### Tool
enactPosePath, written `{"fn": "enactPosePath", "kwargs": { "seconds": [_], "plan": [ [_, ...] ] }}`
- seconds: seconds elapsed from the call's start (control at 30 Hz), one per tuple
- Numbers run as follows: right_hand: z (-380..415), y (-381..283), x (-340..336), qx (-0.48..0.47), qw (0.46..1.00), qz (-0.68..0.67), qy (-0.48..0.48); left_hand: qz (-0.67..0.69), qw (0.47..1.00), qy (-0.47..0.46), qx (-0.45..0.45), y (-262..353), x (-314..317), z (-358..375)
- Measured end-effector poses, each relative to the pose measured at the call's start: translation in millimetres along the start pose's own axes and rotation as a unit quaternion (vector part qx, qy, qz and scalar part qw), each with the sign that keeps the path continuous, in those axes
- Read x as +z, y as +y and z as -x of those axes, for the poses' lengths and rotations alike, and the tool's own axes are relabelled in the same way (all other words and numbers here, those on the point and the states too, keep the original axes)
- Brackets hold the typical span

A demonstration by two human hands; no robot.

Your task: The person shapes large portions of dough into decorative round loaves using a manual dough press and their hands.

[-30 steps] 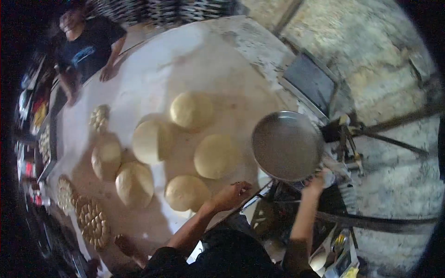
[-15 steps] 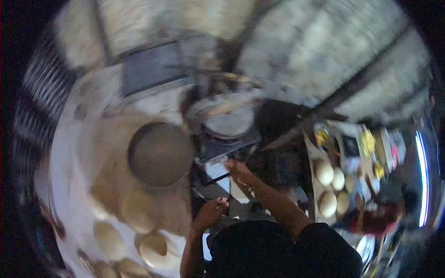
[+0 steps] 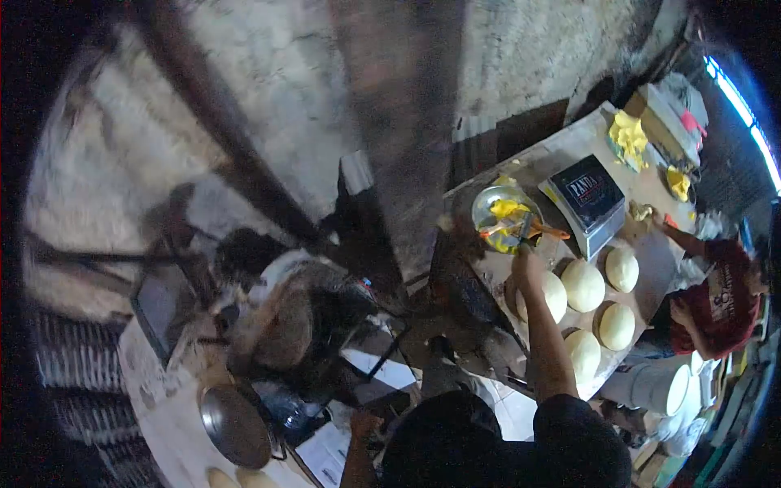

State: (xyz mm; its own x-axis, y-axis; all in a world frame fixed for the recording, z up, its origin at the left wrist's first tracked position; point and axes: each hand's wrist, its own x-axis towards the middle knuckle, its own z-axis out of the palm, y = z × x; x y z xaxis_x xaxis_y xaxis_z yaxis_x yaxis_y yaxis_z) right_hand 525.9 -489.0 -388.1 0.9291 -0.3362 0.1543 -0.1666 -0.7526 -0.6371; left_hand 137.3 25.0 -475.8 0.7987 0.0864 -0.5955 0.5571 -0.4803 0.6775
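My right hand (image 3: 528, 266) reaches out to the near edge of a metal bowl (image 3: 486, 205) with yellow, butter-like spread (image 3: 509, 210) in it. Utensils lie across the bowl, among them one with an orange-brown handle (image 3: 554, 233). My fingertips are at these utensils, but dim and small; whether they grip one cannot be made out. Several pale dough balls (image 3: 582, 285) sit beside my right forearm. Low in the view, my left hand (image 3: 365, 424) is curled near a white printed sheet or box (image 3: 325, 452). What it holds, if anything, is hidden in shadow.
A PANDA scale (image 3: 587, 195) stands behind the dough on the right table. A person in a dark red shirt (image 3: 728, 297) reaches over that table. White buckets (image 3: 663, 389) stand below. At left are a round pan (image 3: 234, 425) and a dusty round machine (image 3: 285, 325).
The view has swung right, bringing the bowl and scale nearer the middle. My right hand has left the area by the machine and now reaches the bowl. My left hand stays low.
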Motion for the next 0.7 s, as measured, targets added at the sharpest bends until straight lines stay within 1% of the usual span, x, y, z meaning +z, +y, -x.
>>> {"fn": "enactPosePath", "kwargs": {
  "seconds": [0.07, 0.1, 0.2, 0.27, 0.3, 0.33, 0.37, 0.43, 0.47, 0.53, 0.57, 0.6, 0.63, 0.7],
  "plan": [
    [-39, -22, 19, -0.052, 0.998, 0.039, 0.015, 0.007, 1.000, -0.009, -0.021, 16, 11, -4],
    [-56, -6, 45, -0.157, 0.973, 0.166, 0.021, 0.006, 1.000, -0.015, -0.026, 24, 16, -10],
    [-84, 13, 87, -0.237, 0.911, 0.336, -0.025, 0.012, 0.999, -0.024, -0.031, 58, 14, -36],
    [-92, 8, 80, -0.204, 0.937, 0.284, -0.014, 0.052, 0.999, -0.014, -0.010, 89, 8, -53],
    [-98, -3, 64, -0.190, 0.947, 0.258, -0.007, 0.096, 0.995, -0.005, 0.019, 106, 4, -61],
    [-103, -31, 28, -0.112, 0.988, 0.109, -0.002, 0.126, 0.991, 0.004, 0.043, 119, 1, -68],
    [-110, -25, 24, -0.097, 0.990, 0.032, 0.094, 0.146, 0.988, 0.012, 0.059, 128, -1, -75],
    [-125, -36, -7, 0.000, 0.989, -0.098, 0.109, 0.010, 1.000, -0.006, -0.012, 129, 3, -96],
    [-135, -30, -3, 0.026, 0.989, -0.106, 0.095, -0.059, 0.997, -0.016, -0.046, 127, 3, -104],
    [-153, -8, 11, 0.078, 0.987, -0.121, 0.072, 0.070, 0.996, -0.059, -0.006, 111, 0, -103],
    [-154, 6, 20, 0.061, 0.994, -0.079, 0.053, 0.136, 0.987, -0.080, 0.015, 98, -1, -100],
    [-153, 23, 29, 0.045, 0.998, -0.036, 0.034, 0.006, 0.997, -0.064, 0.040, 76, -2, -96],
    [-154, 34, 32, 0.028, 0.999, 0.006, 0.015, -0.123, 0.989, -0.045, 0.065, 51, -6, -95],
    [-140, 37, 1, 0.035, 0.982, -0.173, 0.062, -0.126, 0.990, -0.019, 0.062, 25, -21, -82]
  ]
}}
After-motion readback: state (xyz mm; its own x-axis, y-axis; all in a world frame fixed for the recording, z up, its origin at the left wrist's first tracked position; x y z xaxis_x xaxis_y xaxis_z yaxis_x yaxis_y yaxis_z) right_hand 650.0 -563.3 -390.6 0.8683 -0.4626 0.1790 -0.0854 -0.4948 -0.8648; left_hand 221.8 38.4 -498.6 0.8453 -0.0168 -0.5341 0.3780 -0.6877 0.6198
